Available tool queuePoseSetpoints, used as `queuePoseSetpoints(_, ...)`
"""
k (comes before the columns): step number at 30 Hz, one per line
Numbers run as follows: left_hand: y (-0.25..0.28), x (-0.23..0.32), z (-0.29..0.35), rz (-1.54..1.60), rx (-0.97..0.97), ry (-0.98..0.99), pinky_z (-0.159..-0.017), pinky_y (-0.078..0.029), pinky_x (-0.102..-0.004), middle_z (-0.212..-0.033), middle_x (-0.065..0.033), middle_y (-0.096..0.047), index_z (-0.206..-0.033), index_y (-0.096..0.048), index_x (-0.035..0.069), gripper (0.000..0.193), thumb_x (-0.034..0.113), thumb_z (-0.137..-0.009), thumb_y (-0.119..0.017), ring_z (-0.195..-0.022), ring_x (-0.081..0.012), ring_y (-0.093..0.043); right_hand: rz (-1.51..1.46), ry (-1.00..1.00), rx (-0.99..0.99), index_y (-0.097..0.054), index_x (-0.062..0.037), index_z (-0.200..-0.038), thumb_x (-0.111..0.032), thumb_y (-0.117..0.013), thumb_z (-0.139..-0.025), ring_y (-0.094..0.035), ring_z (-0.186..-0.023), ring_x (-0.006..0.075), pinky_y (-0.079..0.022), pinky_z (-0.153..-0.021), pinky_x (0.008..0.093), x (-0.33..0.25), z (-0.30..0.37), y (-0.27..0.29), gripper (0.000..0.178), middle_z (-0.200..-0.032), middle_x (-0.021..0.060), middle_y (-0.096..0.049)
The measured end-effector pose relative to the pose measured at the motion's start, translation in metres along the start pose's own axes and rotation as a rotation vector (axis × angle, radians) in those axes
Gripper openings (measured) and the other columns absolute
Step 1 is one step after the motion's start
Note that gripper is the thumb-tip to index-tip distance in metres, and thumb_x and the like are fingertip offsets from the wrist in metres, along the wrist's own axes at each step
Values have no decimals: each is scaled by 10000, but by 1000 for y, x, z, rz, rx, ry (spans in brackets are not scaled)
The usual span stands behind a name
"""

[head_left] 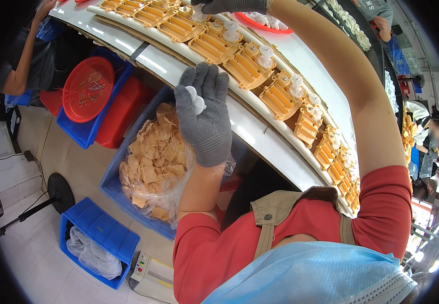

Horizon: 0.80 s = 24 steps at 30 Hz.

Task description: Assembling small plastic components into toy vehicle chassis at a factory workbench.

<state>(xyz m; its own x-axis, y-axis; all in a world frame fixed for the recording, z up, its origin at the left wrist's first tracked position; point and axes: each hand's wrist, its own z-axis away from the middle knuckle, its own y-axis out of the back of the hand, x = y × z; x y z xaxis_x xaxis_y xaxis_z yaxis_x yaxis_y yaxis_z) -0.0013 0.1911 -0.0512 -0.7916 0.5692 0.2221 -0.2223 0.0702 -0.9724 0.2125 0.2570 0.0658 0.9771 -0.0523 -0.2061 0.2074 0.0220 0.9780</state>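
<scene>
Wheels in the left palm, housings just past the fingertips

The two white wheels [197,102] lay in the upturned palm of the left hand [204,111], beside the thumb and below the roots of the fingers. Those fingers were straight, side by side and unclenched; the wheels seemed to rest there rather than be pinched. The pair's line slanted from upper left to lower right, roughly as did the row of orange housings [250,67] along the table [260,136].

The span between palm and row seemed to matter most. The left fingertips pointed up at the row and stood just short of the closest housing's near edge, while the wheels sat farther back. Matching wheels [266,57] sat at the far side of many housings, away from that palm.

The right hand [232,5] was at the view's top edge, by a housing higher up the row and well apart from the wheels in the palm. Its fingers were partly cut off; whether they gripped anything could not be told. A red tray [275,32] of white parts lay beyond the row, nearer the right hand than the left
</scene>
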Motion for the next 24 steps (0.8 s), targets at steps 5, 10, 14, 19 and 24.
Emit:
queuePoseSetpoints(5,2,-1,-1,44,8,1,-954,-413,-481,-1120,-198,-570,-1124,-538,8,382,318,-947,-404,-1064,-331,-534,-17,-28,-6,-638,-37,-1006,-190,-643,-742,-644,-822,247,-491,-753,329,5,-1,0,304,-899,142,-667)
queuePoseSetpoints(10,3,3,0,-2,7,0,-937,-432,-438,-1117,-156,-544,-1175,-463,2,388,304,-937,-413,-1046,-286,-527,-105,-37,-19,-646,-44,-1003,-169,-651,-756,-647,-829,237,-492,-761,317,-2,-2,-2,277,-893,132,-671)
queuePoseSetpoints(14,-3,0,1,-4,26,12,-936,-433,-439,-1119,-156,-544,-1176,-464,2,388,305,-939,-410,-1044,-285,-528,-86,39,44,-649,-50,-990,-179,-666,-752,-647,-822,236,-493,-757,321,25,-8,-12,271,-884,126,-672)
queuePoseSetpoints(19,0,1,0,-2,7,6,-940,-429,-440,-1121,-153,-545,-1177,-465,5,389,309,-940,-411,-1046,-285,-528,-40,51,30,-646,-53,-977,-173,-691,-736,-647,-811,240,-496,-742,328,29,-11,-14,273,-879,123,-671)
queuePoseSetpoints(24,-1,0,-1,10,20,15,-942,-425,-442,-1120,-151,-545,-1179,-465,10,394,317,-937,-416,-1047,-285,-527,-35,45,41,-641,-54,-996,-180,-669,-744,-647,-814,248,-495,-743,327,23,-8,-12,283,-882,127,-670)
